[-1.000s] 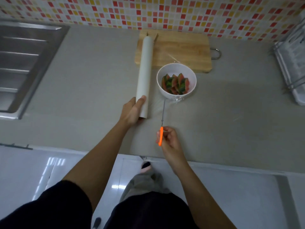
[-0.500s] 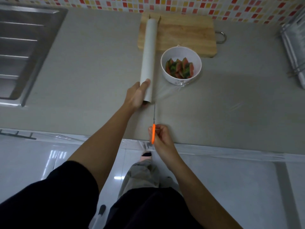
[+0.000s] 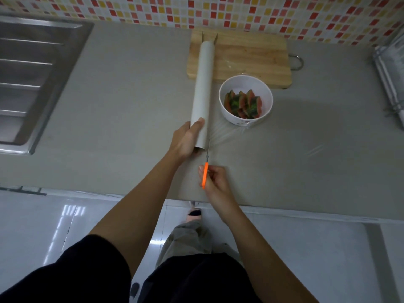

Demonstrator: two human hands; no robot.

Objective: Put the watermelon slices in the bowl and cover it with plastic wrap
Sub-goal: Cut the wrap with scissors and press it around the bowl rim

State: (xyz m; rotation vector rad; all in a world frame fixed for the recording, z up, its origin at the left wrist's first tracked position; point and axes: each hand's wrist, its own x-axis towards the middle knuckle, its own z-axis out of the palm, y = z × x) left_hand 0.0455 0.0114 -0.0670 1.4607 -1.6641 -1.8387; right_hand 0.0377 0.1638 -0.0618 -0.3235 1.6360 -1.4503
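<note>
Plainly unlabelled, the plastic wrap roll [image 3: 202,92] lies on the table [image 3: 131,106] with the left hand [image 3: 185,141] fingers curled around its near end, the right hand [image 3: 215,179] fingers closed on orange-handled scissors [image 3: 205,171], and the bowl [image 3: 246,100] of watermelon slices [image 3: 242,103] just beyond them.

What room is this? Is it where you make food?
Most likely a home kitchen: a steel sink set into the grey counter, a wooden cutting board, and small coloured wall tiles behind.

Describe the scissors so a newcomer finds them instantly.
Start at the grey countertop, near its front edge. The scissors are in the right hand, just below the white plastic wrap roll. Their bright orange handle is the only orange item there.
</note>
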